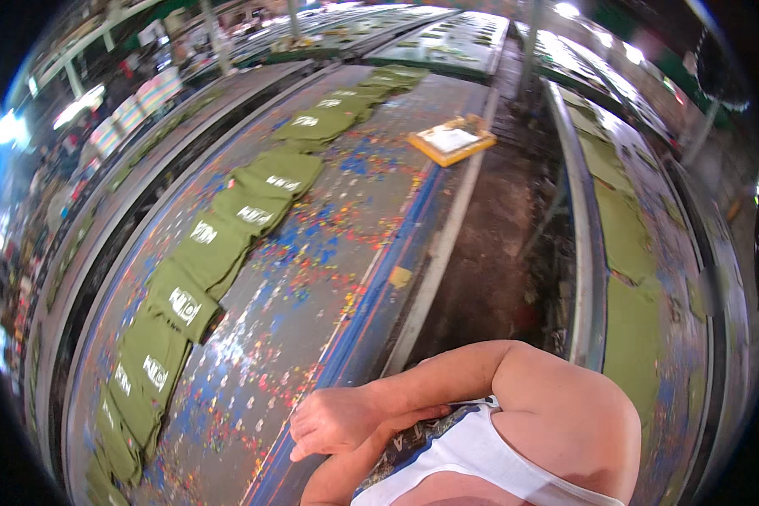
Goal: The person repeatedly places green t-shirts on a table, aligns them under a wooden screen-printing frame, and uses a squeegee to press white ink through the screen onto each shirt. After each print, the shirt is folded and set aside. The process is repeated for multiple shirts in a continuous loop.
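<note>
My forearms are crossed in front of my body at the lower edge. My right hand [333, 422] lies over my left arm, its fingers curled in, with no object showing in it. Under my right forearm my left hand [430, 413] is tucked away; most of its fingers are hidden. Nearest to my hands is a long grey table [253, 371] spattered with blue, red and yellow paint. Olive green fabric pieces [181, 299] with white prints lie along its left side in an overlapping row. Neither hand touches them.
A yellow-orange framed printing screen [452, 157] with a white patch rests at the table's far right edge. Beyond a dark wet aisle [502, 244], another table [632, 337] carries plain green fabric. More long tables and metal posts stand farther off.
</note>
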`<state>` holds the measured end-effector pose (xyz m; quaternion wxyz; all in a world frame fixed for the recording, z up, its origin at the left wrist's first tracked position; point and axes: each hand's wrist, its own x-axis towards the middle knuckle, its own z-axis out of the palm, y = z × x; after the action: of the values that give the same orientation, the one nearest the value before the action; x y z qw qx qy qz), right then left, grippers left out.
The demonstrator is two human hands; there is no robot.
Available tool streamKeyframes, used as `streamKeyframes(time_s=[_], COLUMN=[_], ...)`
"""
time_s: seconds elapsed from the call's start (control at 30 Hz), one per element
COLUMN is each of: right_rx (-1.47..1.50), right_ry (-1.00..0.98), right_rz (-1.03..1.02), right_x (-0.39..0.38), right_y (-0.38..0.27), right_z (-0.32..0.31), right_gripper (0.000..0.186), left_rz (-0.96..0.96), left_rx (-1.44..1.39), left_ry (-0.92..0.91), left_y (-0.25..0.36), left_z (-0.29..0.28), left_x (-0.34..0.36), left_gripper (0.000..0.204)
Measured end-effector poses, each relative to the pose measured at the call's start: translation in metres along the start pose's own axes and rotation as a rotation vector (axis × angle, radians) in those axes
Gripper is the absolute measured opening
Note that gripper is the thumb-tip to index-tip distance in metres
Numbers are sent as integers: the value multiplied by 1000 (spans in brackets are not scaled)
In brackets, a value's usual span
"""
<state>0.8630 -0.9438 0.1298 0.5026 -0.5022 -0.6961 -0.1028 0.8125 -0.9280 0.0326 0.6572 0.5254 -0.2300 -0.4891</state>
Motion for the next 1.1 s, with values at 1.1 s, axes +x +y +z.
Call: streamKeyframes(time_s=[1.1], right_rx=[-1360], right_ry=[1196], right_rz=[977], right_x=[-430], right_y=[-331], right_z=[-341], right_gripper=[25], left_rz=[3], left_rx=[-25], left_ry=[62], left_y=[114], left_z=[18], left_x=[528], left_gripper=[92])
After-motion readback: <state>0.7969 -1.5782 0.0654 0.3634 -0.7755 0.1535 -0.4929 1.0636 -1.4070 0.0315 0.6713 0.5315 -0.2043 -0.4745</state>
